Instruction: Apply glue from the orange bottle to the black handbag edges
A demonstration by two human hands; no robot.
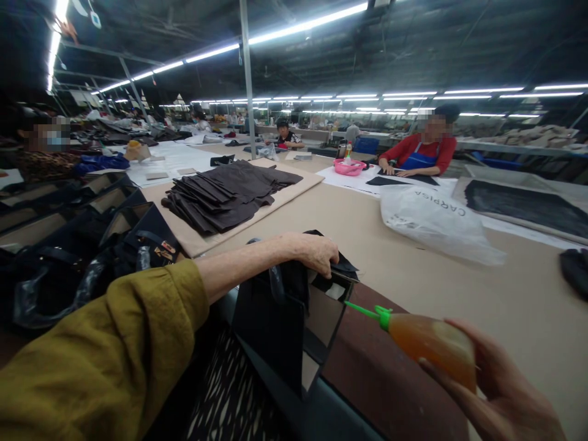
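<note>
My right hand (500, 386) is wrapped round a squeeze bottle (432, 343) of amber liquid, which lies tilted on its side. Its long green nozzle points left at the edge of a dark handbag (271, 324). The bag stands open in front of me, with tan and dark panels showing inside and a handle on its far side. Reaching over the bag, my left hand (319, 254) has its fingers closed on black lining (344, 263) at the top edge. The fingertips are partly hidden by the hand itself.
Several dark handbags (114, 226) crowd the left. A stack of dark brown pieces (234, 190) lies on a board across the table (367, 239). A white plastic bag (436, 217) and a pink basket (350, 166) sit farther right. A co-worker in red (425, 150) works opposite.
</note>
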